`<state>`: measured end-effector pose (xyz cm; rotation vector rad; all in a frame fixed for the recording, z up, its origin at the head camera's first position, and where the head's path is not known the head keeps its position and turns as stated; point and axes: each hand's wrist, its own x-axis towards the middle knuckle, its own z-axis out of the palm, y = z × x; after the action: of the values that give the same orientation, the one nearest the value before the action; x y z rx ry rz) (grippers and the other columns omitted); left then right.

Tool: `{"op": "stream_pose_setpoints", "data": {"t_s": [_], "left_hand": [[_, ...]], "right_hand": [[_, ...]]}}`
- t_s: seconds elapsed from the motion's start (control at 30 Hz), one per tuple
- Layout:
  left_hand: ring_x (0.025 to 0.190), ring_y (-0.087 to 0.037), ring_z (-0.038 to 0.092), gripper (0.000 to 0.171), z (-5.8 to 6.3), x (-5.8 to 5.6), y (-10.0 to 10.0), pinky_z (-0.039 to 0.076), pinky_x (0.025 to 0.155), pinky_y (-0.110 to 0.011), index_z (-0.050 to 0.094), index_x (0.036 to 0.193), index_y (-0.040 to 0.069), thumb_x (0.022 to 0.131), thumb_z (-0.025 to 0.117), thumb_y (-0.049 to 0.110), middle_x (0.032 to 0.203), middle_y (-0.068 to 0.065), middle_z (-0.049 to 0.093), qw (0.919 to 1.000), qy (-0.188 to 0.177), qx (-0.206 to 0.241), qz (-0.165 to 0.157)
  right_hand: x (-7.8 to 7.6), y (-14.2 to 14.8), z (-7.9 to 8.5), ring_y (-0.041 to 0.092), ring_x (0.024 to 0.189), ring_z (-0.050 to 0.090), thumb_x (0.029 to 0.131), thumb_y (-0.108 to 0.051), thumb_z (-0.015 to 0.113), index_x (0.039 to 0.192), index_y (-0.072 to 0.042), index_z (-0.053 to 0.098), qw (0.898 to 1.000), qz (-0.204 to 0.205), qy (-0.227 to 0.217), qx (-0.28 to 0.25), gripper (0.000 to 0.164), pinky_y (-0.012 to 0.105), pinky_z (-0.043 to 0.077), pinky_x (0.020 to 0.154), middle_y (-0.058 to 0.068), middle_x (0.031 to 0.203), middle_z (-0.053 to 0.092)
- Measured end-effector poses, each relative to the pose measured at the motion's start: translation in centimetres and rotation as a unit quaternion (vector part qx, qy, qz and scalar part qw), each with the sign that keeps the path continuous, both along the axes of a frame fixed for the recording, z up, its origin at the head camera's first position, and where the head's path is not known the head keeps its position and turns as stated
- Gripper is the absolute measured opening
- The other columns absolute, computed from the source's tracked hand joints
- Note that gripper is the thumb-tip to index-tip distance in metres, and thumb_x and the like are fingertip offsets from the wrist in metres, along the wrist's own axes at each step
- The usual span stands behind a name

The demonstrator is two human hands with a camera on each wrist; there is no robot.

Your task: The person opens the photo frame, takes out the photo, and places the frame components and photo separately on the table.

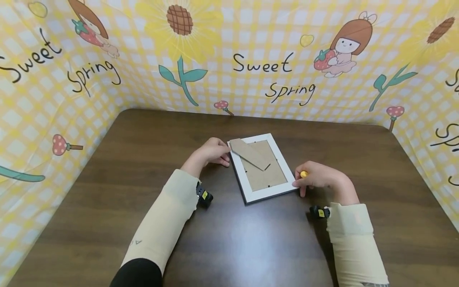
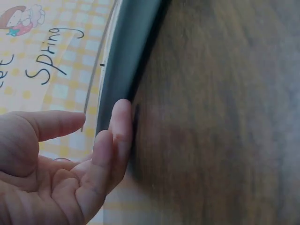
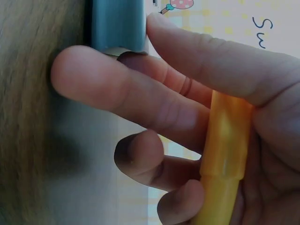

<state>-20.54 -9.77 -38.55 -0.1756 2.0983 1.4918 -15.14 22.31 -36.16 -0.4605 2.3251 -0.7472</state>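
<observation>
A picture frame (image 1: 280, 154) with a white back rim and dark sides lies back up on the table. Its brown backing board (image 1: 265, 181) is held by small dark tabs, and a brown stand flap (image 1: 247, 151) lies slanted across it. My left hand (image 1: 212, 152) grips the frame's far left corner. In the left wrist view, the thumb is over the back and the fingers are against the dark side (image 2: 123, 61). My right hand (image 1: 317, 175) pinches the near right corner between thumb and fingers. It also holds a yellow pen-like cylinder (image 3: 227, 140) against the palm; its ends are hidden.
The brown wooden table (image 1: 244, 247) extends around the frame on every side. A yellow checked cloth (image 1: 215, 44) with printed flowers and lettering stands as a wall at the back, left and right. Small black cameras (image 1: 204, 196) sit on both wrists.
</observation>
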Motion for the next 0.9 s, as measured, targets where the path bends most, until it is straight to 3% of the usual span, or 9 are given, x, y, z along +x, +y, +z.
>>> {"op": "stream_pose_setpoints", "data": {"t_s": [0.3,0.5,0.73,0.9], "left_hand": [[0.067,-0.017,0.066,0.033,0.0,1.3,-0.3,0.054,0.068,-0.026,0.045,0.123,0.000,0.096,0.048,0.020,0.088,-0.014,0.059,0.9998,0.005,-0.006,-0.019],[0.067,-0.018,0.068,0.030,-0.3,2.6,-0.9,0.054,0.064,-0.026,0.048,0.118,-0.002,0.097,0.047,0.019,0.086,-0.015,0.060,0.9999,0.006,0.004,-0.016],[0.063,-0.022,0.069,0.029,-0.2,5.4,-1.2,0.052,0.053,-0.022,0.048,0.116,-0.004,0.096,0.047,0.017,0.076,-0.015,0.060,0.9998,-0.002,0.018,-0.003],[0.062,-0.023,0.069,0.027,-0.5,6.3,-0.3,0.050,0.049,-0.022,0.051,0.110,-0.004,0.096,0.049,0.019,0.073,-0.015,0.060,0.9996,0.004,0.026,-0.009]], "right_hand": [[0.2,-0.5,-0.2,0.022,0.062,0.057,0.087,-0.020,0.063,0.071,-0.004,0.060,1.000,0.023,0.010,0.001,0.022,0.028,0.043,0.058,0.008,0.062,0.067],[-0.1,0.0,0.6,0.022,0.067,0.055,0.091,-0.025,0.058,0.085,-0.004,0.061,0.999,-0.025,0.045,0.009,0.022,0.031,0.045,0.063,0.007,0.067,0.067],[-2.5,-0.3,1.3,0.026,0.068,0.053,0.093,-0.027,0.054,0.103,-0.004,0.058,0.994,-0.083,0.070,-0.015,0.025,0.030,0.043,0.060,0.010,0.077,0.067],[-4.7,-0.6,1.5,0.019,0.056,0.048,0.094,-0.028,0.053,0.108,-0.005,0.057,0.995,-0.080,0.061,-0.010,0.027,0.025,0.036,0.048,0.010,0.079,0.068]]}}
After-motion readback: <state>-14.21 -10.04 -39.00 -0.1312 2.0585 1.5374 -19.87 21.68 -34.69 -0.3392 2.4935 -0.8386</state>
